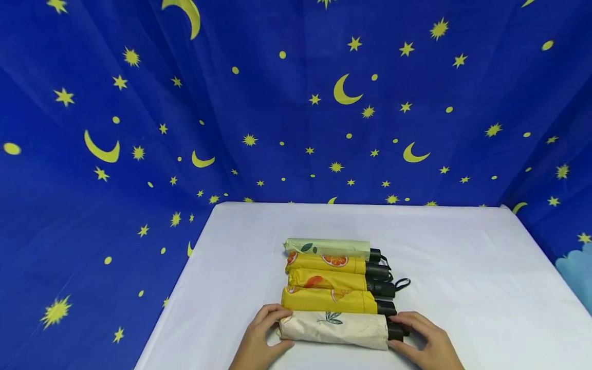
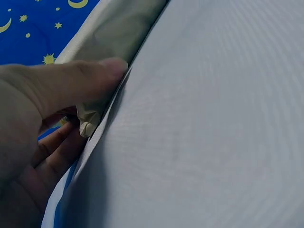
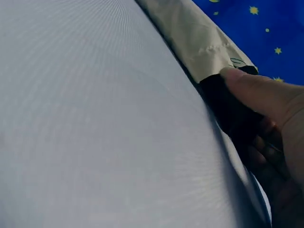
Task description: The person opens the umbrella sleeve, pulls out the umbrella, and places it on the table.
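A folded cream umbrella [image 1: 337, 331] with a grey-green leaf print lies nearest me, in its sleeve, black handle to the right. My left hand [image 1: 259, 343] pinches its left end between thumb and fingers; the thumb presses on the fabric in the left wrist view. At the other end, my right hand [image 1: 432, 343] grips the black handle [image 3: 223, 104], the thumb by the sleeve's edge. Just behind lie a yellow umbrella [image 1: 328, 302] with fruit print, a yellow one with an orange fruit [image 1: 330, 280], another with orange slices [image 1: 349, 264] and a pale green one [image 1: 344, 247].
The umbrellas lie side by side in a row on a white-covered table [image 1: 485, 288], handles all to the right. A black wrist loop [image 1: 403, 283] sticks out past the handles. Blue cloth [image 1: 296, 118] with yellow stars and moons hangs behind and along the sides.
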A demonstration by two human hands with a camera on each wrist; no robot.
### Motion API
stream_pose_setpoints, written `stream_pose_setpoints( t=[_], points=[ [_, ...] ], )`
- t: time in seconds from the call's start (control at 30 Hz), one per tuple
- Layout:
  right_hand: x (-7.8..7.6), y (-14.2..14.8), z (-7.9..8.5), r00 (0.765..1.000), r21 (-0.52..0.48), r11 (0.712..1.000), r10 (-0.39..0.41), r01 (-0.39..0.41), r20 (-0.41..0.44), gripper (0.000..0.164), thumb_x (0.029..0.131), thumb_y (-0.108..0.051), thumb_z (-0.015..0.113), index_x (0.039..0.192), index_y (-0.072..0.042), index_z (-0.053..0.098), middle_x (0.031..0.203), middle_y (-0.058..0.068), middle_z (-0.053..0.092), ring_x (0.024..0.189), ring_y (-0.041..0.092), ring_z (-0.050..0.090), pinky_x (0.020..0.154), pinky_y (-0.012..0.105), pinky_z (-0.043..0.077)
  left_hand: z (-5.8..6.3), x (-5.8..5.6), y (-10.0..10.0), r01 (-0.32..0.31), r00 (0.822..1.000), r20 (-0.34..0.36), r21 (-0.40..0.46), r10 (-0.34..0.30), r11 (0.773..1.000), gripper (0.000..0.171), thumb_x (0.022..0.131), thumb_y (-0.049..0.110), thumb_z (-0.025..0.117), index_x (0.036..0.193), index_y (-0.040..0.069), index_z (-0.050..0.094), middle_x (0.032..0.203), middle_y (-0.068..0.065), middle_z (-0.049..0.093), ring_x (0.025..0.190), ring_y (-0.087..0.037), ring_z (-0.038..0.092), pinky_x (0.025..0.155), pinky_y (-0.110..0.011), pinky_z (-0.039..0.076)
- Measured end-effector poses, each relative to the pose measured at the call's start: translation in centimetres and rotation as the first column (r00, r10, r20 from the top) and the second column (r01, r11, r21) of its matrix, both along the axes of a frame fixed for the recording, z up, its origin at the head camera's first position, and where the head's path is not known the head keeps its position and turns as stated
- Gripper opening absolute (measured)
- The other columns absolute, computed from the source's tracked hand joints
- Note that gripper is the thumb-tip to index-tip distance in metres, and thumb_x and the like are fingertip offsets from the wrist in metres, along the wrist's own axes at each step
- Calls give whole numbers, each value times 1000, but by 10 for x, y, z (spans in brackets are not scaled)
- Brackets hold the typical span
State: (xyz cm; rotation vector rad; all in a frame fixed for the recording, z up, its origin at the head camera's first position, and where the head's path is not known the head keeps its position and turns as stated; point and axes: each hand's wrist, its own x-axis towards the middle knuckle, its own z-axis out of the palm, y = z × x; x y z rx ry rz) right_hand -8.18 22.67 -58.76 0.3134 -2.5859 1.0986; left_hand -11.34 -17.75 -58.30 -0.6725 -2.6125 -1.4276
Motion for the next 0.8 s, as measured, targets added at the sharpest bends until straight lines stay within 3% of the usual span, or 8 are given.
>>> stream_pose_setpoints(
  t=[0.33, 0.8],
  points=[
    [2, 3, -10, 997, 87, 996, 21, -14, -77, 53, 66, -35, 97, 115, -39, 76, 113, -20, 70, 101, 5, 68, 93, 2, 39, -3, -3, 1, -30, 999, -37, -44, 28, 999, 54, 78, 31, 90, 129, 27, 71, 125, 15, 60, 110, -8, 62, 94, -24, 54],
    [3, 0, -7, 997, 17, 1000, 19, -18, -80, 52, 65, -28, 99, 111, -35, 77, 109, -21, 70, 98, 4, 67, 91, 4, 42, -5, -4, 2, -42, 999, -18, -35, 42, 998, 52, 81, 39, 87, 129, 28, 70, 120, 16, 61, 110, -8, 63, 95, -28, 54]
  ],
)
